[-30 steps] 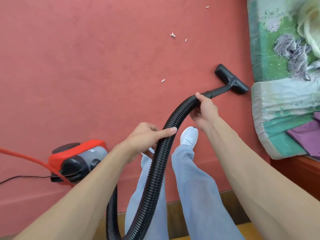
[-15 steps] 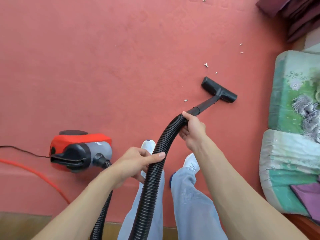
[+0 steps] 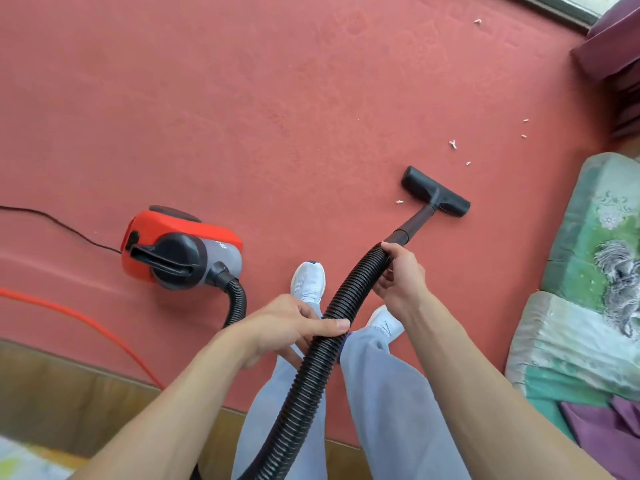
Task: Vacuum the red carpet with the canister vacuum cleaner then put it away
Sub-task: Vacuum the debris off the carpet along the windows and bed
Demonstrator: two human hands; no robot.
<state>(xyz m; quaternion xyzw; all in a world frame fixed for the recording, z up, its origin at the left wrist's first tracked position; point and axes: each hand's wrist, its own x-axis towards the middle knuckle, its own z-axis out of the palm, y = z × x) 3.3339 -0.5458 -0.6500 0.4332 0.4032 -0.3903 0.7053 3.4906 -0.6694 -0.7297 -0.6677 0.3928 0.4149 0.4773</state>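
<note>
1. At nine o'clock from the left hand [image 3: 291,323], a black power cord [image 3: 62,226] and an orange cable [image 3: 86,317] lie across the red carpet [image 3: 242,98]. Risk: a backward step or a dragged canister could snag either one.
2. The canister vacuum [image 3: 180,247] sits on the carpet at ten o'clock from the left hand, apart from it. The ribbed hose [image 3: 311,368] leaves its outlet in a tight bend. Risk: a hard forward pull would likely drag or tip the body.
3. The left hand grips the hose mid-length, thumb laid across the top and fingers curled beneath.
4. The right hand [image 3: 398,275] wraps the hose's upper end, just where it meets the rigid wand [image 3: 414,225]. Both hands have a full hold on the hose.
5. The floor nozzle [image 3: 436,192] lies flat on the carpet at one o'clock from the right hand, beyond the wand. One white scrap [image 3: 399,202] sits just beside its left end. More scraps [image 3: 453,144] lie at about one o'clock of the nozzle, not yet collected.
6. Green bedding [image 3: 588,220] at three o'clock carries a loose grey fringe [image 3: 620,271]. Risk: a stroke to the right could draw the fringe in and block suction.
</note>
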